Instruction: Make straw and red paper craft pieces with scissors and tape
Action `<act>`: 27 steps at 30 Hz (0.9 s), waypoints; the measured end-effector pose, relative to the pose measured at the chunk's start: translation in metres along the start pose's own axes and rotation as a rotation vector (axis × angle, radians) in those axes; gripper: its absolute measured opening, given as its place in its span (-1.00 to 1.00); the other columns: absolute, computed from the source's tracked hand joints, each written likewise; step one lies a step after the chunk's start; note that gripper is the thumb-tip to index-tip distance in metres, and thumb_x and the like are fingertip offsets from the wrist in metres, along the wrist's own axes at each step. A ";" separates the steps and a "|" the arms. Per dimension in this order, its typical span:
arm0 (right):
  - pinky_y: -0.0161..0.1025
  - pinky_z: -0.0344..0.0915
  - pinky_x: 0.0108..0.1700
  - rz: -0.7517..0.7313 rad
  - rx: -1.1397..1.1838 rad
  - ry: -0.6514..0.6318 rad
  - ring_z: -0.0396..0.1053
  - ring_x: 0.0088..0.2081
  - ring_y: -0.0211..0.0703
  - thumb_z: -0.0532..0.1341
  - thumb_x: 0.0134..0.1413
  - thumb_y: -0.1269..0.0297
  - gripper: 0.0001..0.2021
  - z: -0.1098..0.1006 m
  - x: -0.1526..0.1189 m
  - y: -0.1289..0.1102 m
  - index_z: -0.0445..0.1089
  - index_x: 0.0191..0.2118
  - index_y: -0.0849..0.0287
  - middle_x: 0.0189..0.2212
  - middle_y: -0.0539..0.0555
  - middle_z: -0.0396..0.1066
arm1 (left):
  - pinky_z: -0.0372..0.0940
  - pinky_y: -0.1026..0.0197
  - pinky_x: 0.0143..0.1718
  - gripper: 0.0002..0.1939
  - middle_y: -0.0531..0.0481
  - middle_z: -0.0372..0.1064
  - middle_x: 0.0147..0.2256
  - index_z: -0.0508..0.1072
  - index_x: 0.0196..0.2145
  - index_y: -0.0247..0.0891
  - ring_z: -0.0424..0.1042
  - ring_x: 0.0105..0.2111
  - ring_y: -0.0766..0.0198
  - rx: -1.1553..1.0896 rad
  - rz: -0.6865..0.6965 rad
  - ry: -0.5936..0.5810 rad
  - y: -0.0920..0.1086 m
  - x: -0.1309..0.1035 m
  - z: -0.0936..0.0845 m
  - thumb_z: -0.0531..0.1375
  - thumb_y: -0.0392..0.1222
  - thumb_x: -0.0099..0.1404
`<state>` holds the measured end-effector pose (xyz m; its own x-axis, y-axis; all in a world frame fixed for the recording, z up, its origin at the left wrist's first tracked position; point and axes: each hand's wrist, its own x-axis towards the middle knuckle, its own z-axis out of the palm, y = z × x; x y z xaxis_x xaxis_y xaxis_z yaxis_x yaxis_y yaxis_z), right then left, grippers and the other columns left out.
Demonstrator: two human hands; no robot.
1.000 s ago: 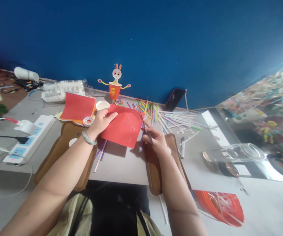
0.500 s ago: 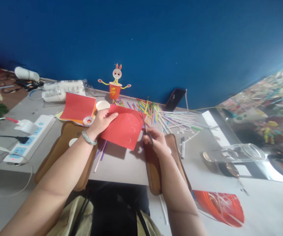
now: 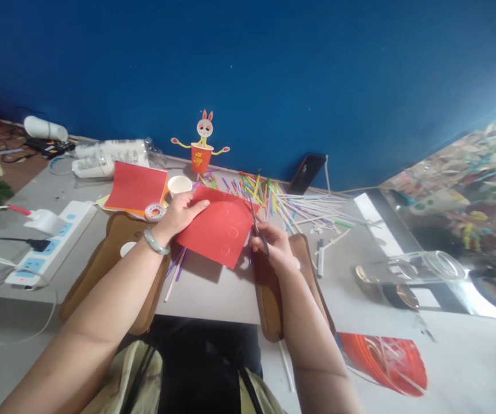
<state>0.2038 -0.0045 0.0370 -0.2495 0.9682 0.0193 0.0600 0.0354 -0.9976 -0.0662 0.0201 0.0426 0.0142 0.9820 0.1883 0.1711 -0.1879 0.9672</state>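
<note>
right hand (image 3: 277,247) grips scissors (image 3: 254,218) at the red sheet (image 3: 207,230), its near corner now lower.
the left hand (image 3: 179,216) pinches the sheet's left side; faint round outlines (image 3: 233,233), seemingly uncut, sit nearer the person than half a second ago. sticks (image 3: 271,201) lie beyond, then a rabbit-topped cup (image 3: 200,158).
</note>
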 end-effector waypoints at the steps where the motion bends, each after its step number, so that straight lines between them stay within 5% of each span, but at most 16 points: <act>1: -0.30 0.19 -0.50 0.002 0.002 -0.001 0.23 -0.60 -0.33 0.45 -0.22 -0.02 -0.56 0.000 0.000 0.000 0.42 -0.27 0.16 -0.57 -0.08 0.34 | 0.24 0.27 -0.50 -0.64 -0.02 0.44 -0.46 0.43 -0.46 -0.30 0.38 -0.46 0.27 0.001 0.000 0.000 0.000 0.000 0.000 0.26 0.09 0.21; 27: -0.31 0.20 -0.55 0.012 -0.019 -0.011 0.21 -0.64 -0.33 0.46 -0.22 0.03 -0.57 -0.003 -0.002 0.000 0.51 -0.23 0.18 -0.65 -0.09 0.33 | 0.31 0.23 -0.39 -0.65 -0.04 0.47 -0.42 0.50 -0.38 -0.28 0.43 -0.35 0.18 0.025 0.059 -0.006 0.003 0.002 -0.008 0.27 0.10 0.17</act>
<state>0.2070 -0.0056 0.0376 -0.2588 0.9659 0.0063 0.0812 0.0282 -0.9963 -0.0734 0.0217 0.0471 0.0304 0.9695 0.2434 0.1946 -0.2446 0.9499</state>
